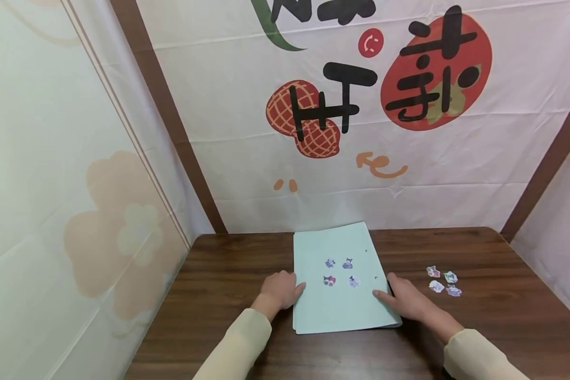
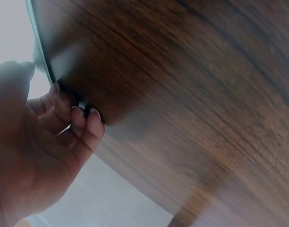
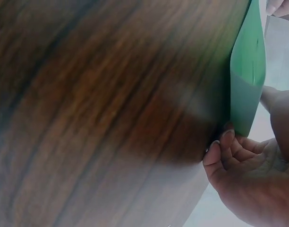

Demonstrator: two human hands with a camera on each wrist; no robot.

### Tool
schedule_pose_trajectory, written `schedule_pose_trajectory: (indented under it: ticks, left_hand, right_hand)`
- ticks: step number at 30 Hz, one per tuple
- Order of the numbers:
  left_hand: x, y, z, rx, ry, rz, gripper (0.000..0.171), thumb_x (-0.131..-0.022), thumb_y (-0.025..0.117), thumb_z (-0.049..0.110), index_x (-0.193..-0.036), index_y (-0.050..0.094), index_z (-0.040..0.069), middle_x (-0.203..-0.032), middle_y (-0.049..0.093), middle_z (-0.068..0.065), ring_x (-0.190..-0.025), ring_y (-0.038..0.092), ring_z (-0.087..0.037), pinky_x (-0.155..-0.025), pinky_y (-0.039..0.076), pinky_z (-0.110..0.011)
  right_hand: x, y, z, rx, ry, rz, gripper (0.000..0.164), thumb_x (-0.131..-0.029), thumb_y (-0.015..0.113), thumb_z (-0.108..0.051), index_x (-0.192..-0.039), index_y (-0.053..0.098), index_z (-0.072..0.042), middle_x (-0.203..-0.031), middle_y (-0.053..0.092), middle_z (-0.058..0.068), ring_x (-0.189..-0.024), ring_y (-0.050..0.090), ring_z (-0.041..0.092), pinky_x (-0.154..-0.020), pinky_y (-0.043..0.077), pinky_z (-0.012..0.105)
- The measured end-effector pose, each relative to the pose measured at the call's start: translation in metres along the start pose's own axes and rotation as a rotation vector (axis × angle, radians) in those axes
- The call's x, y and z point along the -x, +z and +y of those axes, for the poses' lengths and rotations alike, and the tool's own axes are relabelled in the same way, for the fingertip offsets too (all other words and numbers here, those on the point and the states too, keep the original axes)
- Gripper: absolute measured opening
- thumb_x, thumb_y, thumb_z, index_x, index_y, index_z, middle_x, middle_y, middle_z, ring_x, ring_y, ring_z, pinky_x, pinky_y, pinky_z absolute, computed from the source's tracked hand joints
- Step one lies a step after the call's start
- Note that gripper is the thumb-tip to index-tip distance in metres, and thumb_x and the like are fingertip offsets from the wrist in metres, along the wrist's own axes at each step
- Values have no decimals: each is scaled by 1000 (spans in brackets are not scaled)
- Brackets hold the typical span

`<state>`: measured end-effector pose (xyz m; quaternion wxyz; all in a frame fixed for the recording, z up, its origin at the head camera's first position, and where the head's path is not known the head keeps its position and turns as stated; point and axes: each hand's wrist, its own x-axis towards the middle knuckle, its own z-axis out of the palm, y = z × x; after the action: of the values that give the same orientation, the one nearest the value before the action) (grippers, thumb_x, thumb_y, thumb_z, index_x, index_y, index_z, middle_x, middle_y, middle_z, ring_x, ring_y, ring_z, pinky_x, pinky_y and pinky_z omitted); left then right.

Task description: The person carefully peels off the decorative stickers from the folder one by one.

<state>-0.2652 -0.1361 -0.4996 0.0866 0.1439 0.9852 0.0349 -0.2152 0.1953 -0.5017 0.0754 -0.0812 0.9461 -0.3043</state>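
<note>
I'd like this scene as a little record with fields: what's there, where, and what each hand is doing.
Surface: wooden table
Middle: pale green folder, four small stickers on it
To its right: four more stickers, on the table
Left hand: holds the folder's left edge
Right hand: holds its right edge
Behind: printed cloth

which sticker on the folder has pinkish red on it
The front-left sticker of the four on the pale green folder: its right half is pinkish red, while the other three show mostly purple, grey and white.
</note>
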Motion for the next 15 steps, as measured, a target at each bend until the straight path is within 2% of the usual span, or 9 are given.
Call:
schedule_pose_trajectory:
  ticks: [3, 6, 8, 10, 13, 15]
  left_hand:
    - [0, -1, 1, -25, -11, 28, 46, -104, 55, 47, -89, 71, 6, -76, 65, -8, -65, 57, -21, -66, 54, -39]
    - [-2, -3, 4, -38, -7, 56, 43, -103, 57, 45, -90, 71, 7, -77, 65, -8, -66, 58, -21, -66, 54, -39]
    - [0, -2, 7, -42, 16, 73, 41, -103, 57, 43, -105, 72, 5, -93, 69, -10, -81, 63, -24, -77, 56, -42]
    - [1, -1, 10, -40, 58, 86, 42, -104, 57, 39, -124, 68, 5, -116, 67, -13, -102, 63, -27, -91, 54, -46]
    - [3, -1, 14, -4, 138, 86, 48, -103, 57, 35, -142, 57, 6, -143, 54, -14, -131, 50, -33, -107, 44, -54]
    - [2, 1, 15, 32, 180, 45, 54, -103, 56, 39, -148, 52, 10, -154, 45, -14, -142, 40, -36, -112, 38, -58]
  right_hand:
    - [-1, 1, 1, -2, 4, -12, 46, -99, 68, -35, -112, 53, 6, -83, 55, 7, -74, 52, 19, -62, 45, 33]
    - [-2, 0, 2, 1, -3, -10, 47, -100, 68, -35, -111, 52, 7, -83, 55, 7, -73, 52, 19, -62, 45, 34]
    - [-1, 0, 2, -1, 8, -12, 46, -100, 68, -35, -111, 52, 7, -83, 55, 7, -74, 52, 20, -63, 45, 34]
    - [0, -1, 4, -3, 23, -19, 44, -99, 68, -34, -111, 52, 6, -84, 55, 7, -74, 52, 20, -63, 45, 35]
    - [0, -2, 5, -15, 33, -28, 43, -99, 69, -34, -110, 52, 4, -84, 55, 7, -75, 51, 20, -64, 44, 35]
    - [-2, -3, 6, -22, 26, -29, 42, -99, 69, -34, -109, 52, 3, -84, 55, 7, -75, 52, 20, -64, 45, 35]
